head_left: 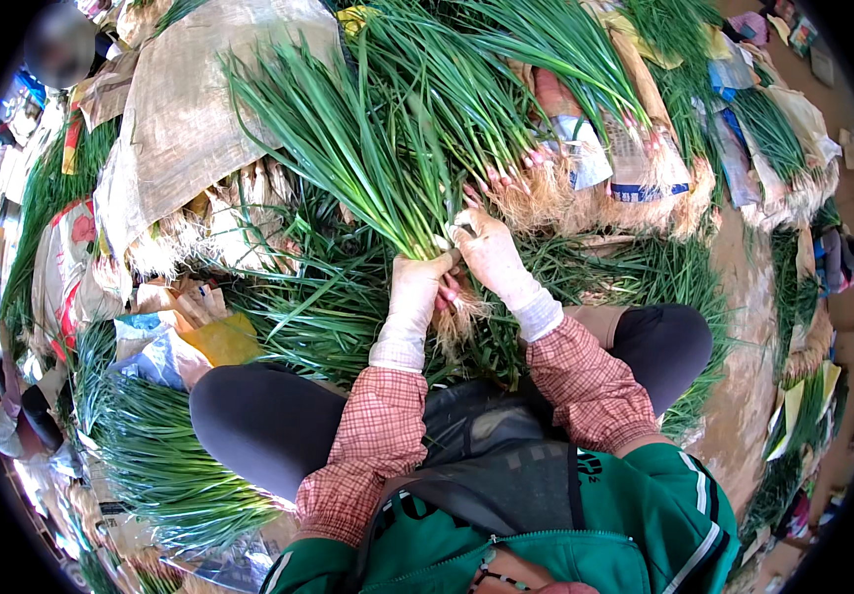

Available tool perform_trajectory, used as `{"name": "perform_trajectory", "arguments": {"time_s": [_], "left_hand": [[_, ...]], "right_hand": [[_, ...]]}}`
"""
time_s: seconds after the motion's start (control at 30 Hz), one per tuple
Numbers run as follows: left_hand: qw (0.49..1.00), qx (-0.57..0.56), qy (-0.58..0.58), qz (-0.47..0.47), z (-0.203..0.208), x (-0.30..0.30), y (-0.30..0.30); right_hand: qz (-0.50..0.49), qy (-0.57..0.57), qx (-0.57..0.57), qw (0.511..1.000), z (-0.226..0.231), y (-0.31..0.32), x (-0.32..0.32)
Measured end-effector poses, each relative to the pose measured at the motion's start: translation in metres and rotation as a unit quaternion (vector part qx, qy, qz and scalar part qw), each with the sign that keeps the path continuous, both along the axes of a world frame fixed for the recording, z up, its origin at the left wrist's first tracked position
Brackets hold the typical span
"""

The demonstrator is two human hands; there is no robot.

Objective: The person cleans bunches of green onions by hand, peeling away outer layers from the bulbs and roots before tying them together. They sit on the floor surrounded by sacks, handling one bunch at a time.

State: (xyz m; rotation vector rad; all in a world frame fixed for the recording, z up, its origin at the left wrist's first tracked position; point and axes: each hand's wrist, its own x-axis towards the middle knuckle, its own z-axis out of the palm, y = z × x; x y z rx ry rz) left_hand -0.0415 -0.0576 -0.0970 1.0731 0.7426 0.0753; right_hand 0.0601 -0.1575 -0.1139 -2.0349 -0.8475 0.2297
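Note:
My left hand [419, 287], in a whitish glove, is closed round the stems of a bunch of what looks like green garlic [357, 168]. Its long leaves fan out up and to the left. Below my left fingers hang the pinkish bulbs and pale roots [458, 309]. My gloved right hand [491, 252] is bent in a pinch at the right side of the same stems, close to my left thumb; the exact grip of its fingertips is partly hidden. Just beyond it lies another row of green garlic [521, 173], roots toward me.
Loose leaves [318, 317] cover the ground before my crossed legs. A beige sheet [219, 109] lies over more bundles at the far left. A printed sack [645, 163] is at the far right. Crumpled packaging [189, 342] and another leafy pile [169, 455] lie left of my knee.

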Motion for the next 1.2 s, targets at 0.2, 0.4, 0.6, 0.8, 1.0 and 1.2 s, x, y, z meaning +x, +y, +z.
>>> {"name": "perform_trajectory", "arguments": {"time_s": [0.2,0.4,0.6,0.8,1.0,1.2], "left_hand": [[0.99,-0.054,-0.124,0.027,0.014,-0.007,0.013],[0.987,-0.06,-0.136,0.062,0.02,-0.009,0.026],[0.985,-0.083,-0.141,0.06,0.013,-0.008,0.025],[0.993,-0.093,-0.066,0.027,0.012,-0.006,0.011],[0.994,-0.077,-0.074,0.034,0.026,-0.016,0.017],[0.995,0.016,-0.014,0.097,0.018,-0.015,0.015]], "right_hand": [[0.098,0.294,-0.054,0.949,-0.02,0.001,0.018],[-0.149,-0.294,-0.176,0.928,0.032,-0.016,0.088],[-0.137,-0.308,-0.184,0.923,0.027,-0.011,0.092],[0.036,0.182,0.085,0.979,0.022,0.008,0.001],[-0.017,0.312,0.063,0.948,0.0,0.008,0.014],[0.005,-0.08,0.068,0.994,0.044,0.017,0.003]]}}
